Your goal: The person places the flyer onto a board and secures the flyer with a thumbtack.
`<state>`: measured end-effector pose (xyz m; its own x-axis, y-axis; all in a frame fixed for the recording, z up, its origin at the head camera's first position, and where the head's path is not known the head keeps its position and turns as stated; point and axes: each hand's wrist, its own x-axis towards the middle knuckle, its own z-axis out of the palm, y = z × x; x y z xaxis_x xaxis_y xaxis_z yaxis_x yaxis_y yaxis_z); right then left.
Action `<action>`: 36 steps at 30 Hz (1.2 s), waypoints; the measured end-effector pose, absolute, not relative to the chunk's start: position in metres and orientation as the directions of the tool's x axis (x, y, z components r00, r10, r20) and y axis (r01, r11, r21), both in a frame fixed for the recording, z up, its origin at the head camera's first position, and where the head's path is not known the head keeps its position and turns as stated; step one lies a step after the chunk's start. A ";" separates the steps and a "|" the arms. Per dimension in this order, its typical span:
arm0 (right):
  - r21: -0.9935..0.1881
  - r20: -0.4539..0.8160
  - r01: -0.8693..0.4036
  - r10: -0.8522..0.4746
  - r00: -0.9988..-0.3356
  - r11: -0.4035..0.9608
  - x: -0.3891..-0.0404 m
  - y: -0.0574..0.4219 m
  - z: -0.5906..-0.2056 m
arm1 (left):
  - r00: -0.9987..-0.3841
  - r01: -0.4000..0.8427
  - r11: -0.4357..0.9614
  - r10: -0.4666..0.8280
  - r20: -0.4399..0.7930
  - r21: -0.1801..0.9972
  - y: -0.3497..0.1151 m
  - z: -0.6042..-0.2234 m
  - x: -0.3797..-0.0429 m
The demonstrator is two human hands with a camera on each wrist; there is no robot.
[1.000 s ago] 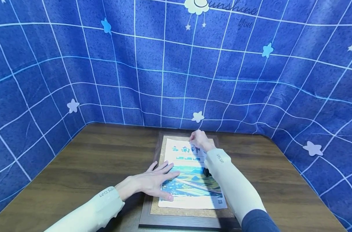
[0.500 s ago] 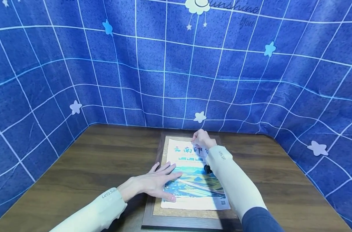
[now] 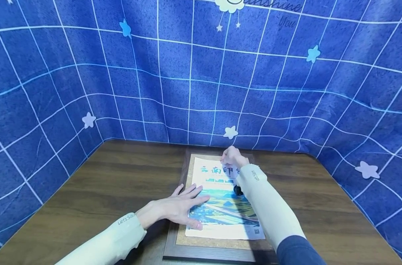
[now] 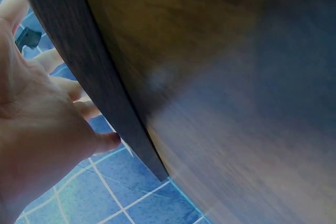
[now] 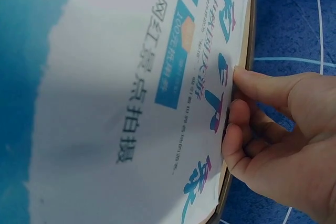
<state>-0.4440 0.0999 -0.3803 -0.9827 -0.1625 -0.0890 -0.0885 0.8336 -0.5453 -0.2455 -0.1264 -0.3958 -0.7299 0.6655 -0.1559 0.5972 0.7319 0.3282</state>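
Observation:
A printed poster (image 3: 217,232) with blue lettering and a landscape picture lies on a cork board (image 3: 201,241) with a dark wooden frame. My left hand (image 3: 181,208) is spread flat over the poster's left side, thumb and fingers apart. At the poster's top edge, right of its middle, is my right hand (image 3: 234,156), fingers curled. In the right wrist view, the right fingertips (image 5: 236,148) bunch against that edge, close to the lettering. I cannot tell whether something small sits between them. The left wrist view shows the left palm (image 4: 42,108) beside the frame's side.
The board rests on a brown wood-grain table (image 3: 138,173), its far end close to the table's back edge. A blue curtain (image 3: 174,88) with white grid lines and stars surrounds the back and sides. A small black object (image 3: 237,190) shows beside the right sleeve.
The head view has shifted slightly. Both hands keep their places on the poster.

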 end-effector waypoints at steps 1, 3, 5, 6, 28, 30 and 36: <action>-0.540 -0.088 -0.085 -0.157 -0.984 0.837 -0.445 0.100 -0.380 | -0.730 0.596 0.731 0.666 -0.155 0.332 -0.126 -0.396 -0.246; -0.541 -0.075 -0.095 -0.160 -0.984 0.835 -0.444 0.101 -0.380 | -0.731 0.595 0.730 0.666 -0.152 0.335 -0.126 -0.396 -0.246; -0.546 -0.059 -0.117 -0.177 -0.982 0.830 -0.441 0.103 -0.379 | -0.731 0.595 0.729 0.666 -0.151 0.339 -0.126 -0.395 -0.246; -0.548 -0.055 -0.124 -0.183 -0.982 0.827 -0.440 0.104 -0.379 | -0.730 0.596 0.728 0.667 -0.149 0.340 -0.126 -0.395 -0.246; -0.444 0.054 -0.269 -0.274 -0.960 0.855 -0.443 0.109 -0.384 | -0.727 0.597 0.725 0.670 -0.149 0.343 -0.127 -0.398 -0.248; -0.436 0.060 -0.272 -0.274 -0.960 0.858 -0.445 0.108 -0.385 | -0.727 0.597 0.724 0.670 -0.149 0.344 -0.127 -0.398 -0.248; -0.430 0.077 -0.284 -0.279 -0.957 0.857 -0.446 0.109 -0.387 | -0.729 0.602 0.726 0.670 -0.142 0.333 -0.127 -0.399 -0.248</action>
<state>-0.4457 0.1092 -0.3869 -0.9573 -0.2787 0.0774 -0.2842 0.8571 -0.4296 -0.2481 -0.1267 -0.3987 -0.7287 0.6699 -0.1421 0.6020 0.7255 0.3335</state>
